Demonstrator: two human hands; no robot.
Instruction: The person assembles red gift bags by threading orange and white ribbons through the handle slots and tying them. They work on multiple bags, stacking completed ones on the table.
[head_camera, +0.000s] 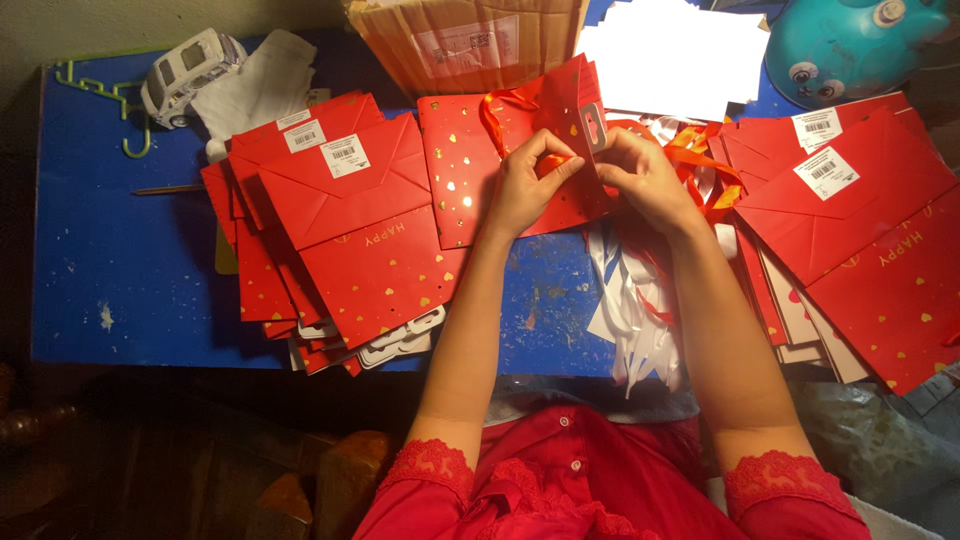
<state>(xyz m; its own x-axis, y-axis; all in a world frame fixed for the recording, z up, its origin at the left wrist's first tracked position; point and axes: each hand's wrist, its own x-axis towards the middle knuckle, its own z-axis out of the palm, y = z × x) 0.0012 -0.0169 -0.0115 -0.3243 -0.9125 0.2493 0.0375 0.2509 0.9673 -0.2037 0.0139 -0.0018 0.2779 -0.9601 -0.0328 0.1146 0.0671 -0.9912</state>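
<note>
Threading orange ribbon (497, 118) through red bag (560, 110), I see both hands, left (522, 190) and right (645, 180), pinching it; finished stack (345, 215) left, more bags (850, 210) waiting right.

- The blue tabletop (110, 250) lies bare along its left edge, between a white toy car (185, 72) at the far left corner and the near edge.
- A left stack of red bags (345, 230) blocks the left-centre.
- A small bare patch at the near edge sits between the forearms.
- A right stack of red bags (860, 230) and orange ribbons (700, 160) crowd the right side.
- A cardboard box (465, 45) and white sheets (675, 55) close the far edge.
</note>
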